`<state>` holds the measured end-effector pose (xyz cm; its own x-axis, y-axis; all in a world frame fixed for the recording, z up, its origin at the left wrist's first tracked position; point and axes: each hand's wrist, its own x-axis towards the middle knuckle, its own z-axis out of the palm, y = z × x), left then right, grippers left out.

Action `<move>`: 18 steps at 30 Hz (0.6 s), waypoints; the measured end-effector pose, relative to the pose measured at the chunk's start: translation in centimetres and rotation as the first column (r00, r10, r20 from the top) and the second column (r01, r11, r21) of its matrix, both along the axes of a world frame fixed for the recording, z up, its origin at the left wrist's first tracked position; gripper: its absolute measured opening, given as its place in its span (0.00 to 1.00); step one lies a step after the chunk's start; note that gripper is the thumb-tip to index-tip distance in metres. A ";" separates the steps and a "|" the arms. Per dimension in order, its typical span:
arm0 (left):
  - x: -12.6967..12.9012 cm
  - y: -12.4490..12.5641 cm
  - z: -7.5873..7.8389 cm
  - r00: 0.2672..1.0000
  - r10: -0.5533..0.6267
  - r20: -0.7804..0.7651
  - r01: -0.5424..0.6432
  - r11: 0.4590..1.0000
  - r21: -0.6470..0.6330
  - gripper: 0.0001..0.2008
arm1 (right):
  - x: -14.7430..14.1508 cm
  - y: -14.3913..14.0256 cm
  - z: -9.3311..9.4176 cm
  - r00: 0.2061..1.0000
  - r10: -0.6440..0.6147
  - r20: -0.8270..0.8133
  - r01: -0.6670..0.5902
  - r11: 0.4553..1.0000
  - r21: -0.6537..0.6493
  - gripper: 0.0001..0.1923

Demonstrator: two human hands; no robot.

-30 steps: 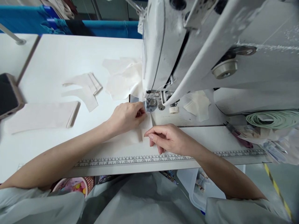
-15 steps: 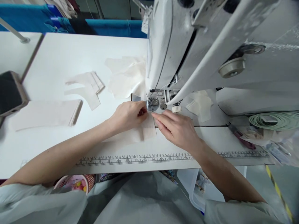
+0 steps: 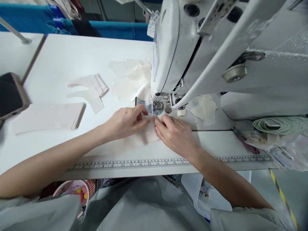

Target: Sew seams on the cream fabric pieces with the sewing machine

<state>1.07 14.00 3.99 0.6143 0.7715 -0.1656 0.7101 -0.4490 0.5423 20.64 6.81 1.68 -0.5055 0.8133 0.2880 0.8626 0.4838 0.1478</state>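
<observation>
A pale piece of fabric (image 3: 134,141) lies in front of the needle plate (image 3: 147,107) of a white sewing machine (image 3: 166,48). At the fabric's far edge, my left hand (image 3: 126,123) has its thumb and fingers closed on the cloth. My right hand (image 3: 174,134) pinches the same piece at its right end, its fingertips close to those of the left. Both hands are just in front of the presser foot (image 3: 158,106). The exact edge between the fingertips is partly hidden.
Cut pale pieces (image 3: 91,91) and a folded stack (image 3: 48,118) lie on the left, near a phone (image 3: 12,94). More pale cloth (image 3: 131,78) lies behind. A ruler strip (image 3: 144,164) runs along the front edge. On the right are snips (image 3: 246,141) and coiled green tape (image 3: 280,124).
My right hand has moved left onto the fabric's right end, closer to my left hand. The left hand has shifted slightly left and toward me, its index finger more raised.
</observation>
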 end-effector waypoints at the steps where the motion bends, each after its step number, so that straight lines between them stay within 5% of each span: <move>1: -0.8 -0.2 0.1 1.000 -0.002 0.013 0.003 1.000 -0.030 0.17 | -0.1 0.0 0.0 1.000 0.000 0.002 0.000 1.000 -0.014 0.16; 5: -4.4 -0.7 0.4 1.000 -0.003 0.027 0.007 0.988 -0.152 0.19 | -0.2 0.0 0.0 1.000 -0.016 0.003 0.016 0.998 -0.069 0.18; 8: -7.0 -1.0 0.4 0.999 0.012 -0.050 -0.018 0.993 -0.116 0.18 | -0.4 0.1 0.0 0.999 -0.038 0.001 0.038 0.996 -0.085 0.18; 12: -8.9 -2.1 0.5 0.974 0.087 -0.207 -0.043 0.977 0.210 0.17 | -0.6 0.2 0.0 0.997 -0.071 -0.001 0.071 0.993 -0.095 0.18; 15: -8.6 -3.7 0.6 0.976 0.122 -0.178 -0.008 0.843 0.538 0.14 | -0.8 0.2 0.1 0.996 -0.084 -0.011 0.082 0.990 -0.115 0.19; 18: -7.5 -5.4 0.3 0.994 -0.046 -0.098 0.098 0.770 0.631 0.11 | -0.8 0.2 0.1 0.995 -0.097 -0.022 0.093 0.985 -0.147 0.19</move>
<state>-6.43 8.56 4.25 0.6784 0.6709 0.2994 0.6872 -0.7236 0.0646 19.86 7.01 1.80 -0.4172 0.8915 0.1764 0.9085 0.4142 0.0556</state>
